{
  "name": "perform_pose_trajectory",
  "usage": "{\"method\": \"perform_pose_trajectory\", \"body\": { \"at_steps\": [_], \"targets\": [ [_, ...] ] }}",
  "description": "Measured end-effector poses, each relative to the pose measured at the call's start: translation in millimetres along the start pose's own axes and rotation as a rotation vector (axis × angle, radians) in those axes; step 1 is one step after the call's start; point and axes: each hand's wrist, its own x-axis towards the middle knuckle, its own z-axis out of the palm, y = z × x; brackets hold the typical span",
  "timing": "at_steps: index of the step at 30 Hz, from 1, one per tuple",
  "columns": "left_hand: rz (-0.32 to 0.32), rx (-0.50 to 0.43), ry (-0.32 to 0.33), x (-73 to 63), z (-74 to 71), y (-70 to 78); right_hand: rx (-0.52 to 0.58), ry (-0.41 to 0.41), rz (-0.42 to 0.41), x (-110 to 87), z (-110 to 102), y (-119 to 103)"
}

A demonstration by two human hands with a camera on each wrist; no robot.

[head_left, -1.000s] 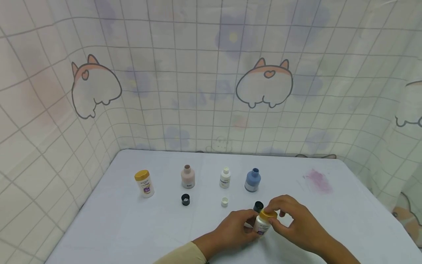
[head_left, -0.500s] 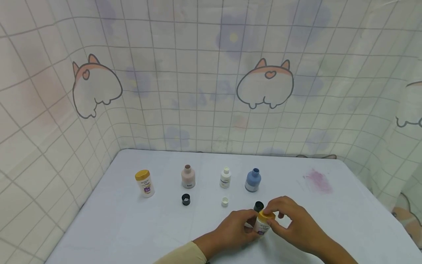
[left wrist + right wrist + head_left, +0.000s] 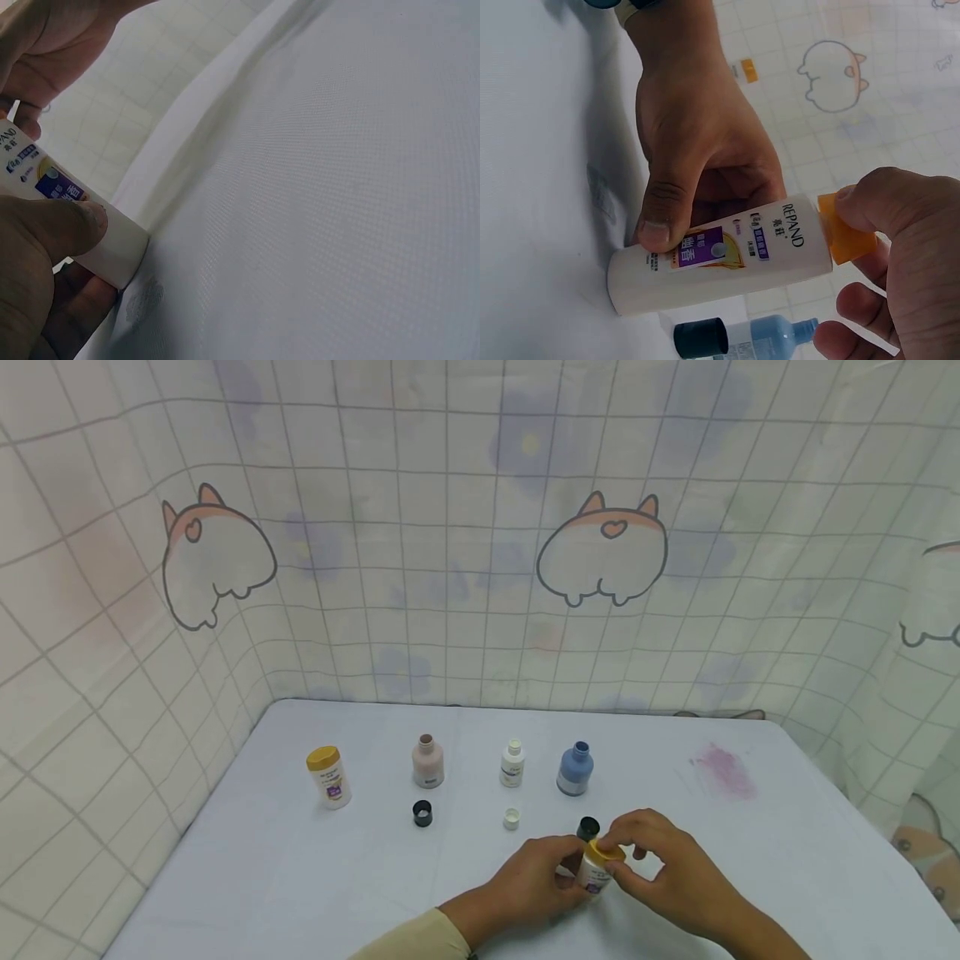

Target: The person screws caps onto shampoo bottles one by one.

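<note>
White bottle point(image 3: 780, 259): on the right half of the tabletop point(image 3: 360, 868), toward the near edge and roughly upright, base down on the covered surface, probably so that the table takes its weight.
Orange cap point(image 3: 849, 238): seated at the top of that bottle; whether it is tight or loose cannot be told.
Left hand point(image 3: 534, 881): fingers curled round the lower body, spread only as wide as the bottle, thumb across the label; a low grip that seems meant to stop the body turning and leave the top free.
Right hand point(image 3: 675, 872): thumb and forefinger pinch the orange cap from opposite sides, a hold that suits twisting; the other fingers are bent and clear of the bottle.
Black cap point(image 3: 588, 828): just beyond the held bottle, on the near side of the blue bottle point(image 3: 575, 772), which stands bare-necked.
Middle pair: a small white bottle point(image 3: 512, 768), farther left, with a white cap point(image 3: 512, 819) near it.
Pink pair: a pink bottle point(image 3: 428, 767), mouth uncovered, and a dark cap point(image 3: 422, 813) on its near side; each cap probably lies before its own bottle so that the matches stay plain.
Yellow-lidded jar point(image 3: 330, 781): leftmost, lid on, well apart from both hands.
</note>
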Motion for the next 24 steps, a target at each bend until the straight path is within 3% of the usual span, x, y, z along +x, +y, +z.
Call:
{"method": "perform_pose_trajectory", "body": {
  "at_steps": [4, 20, 24],
  "targets": [
    [0.002, -0.003, -0.004, -0.2, -0.3, -0.7, -0.003, -0.005, 0.006, -0.3, -0.4, -0.2],
    [0.0, 0.008, -0.002, 0.3, 0.6, -0.1, 0.038, 0.002, -0.119, -3.9, -4.3, 3.3],
    [0.004, 0.016, 0.005, -0.4, 0.3, 0.3, 0.029, 0.008, -0.117, -4.4, -4.6, 3.3]
  ]
}}
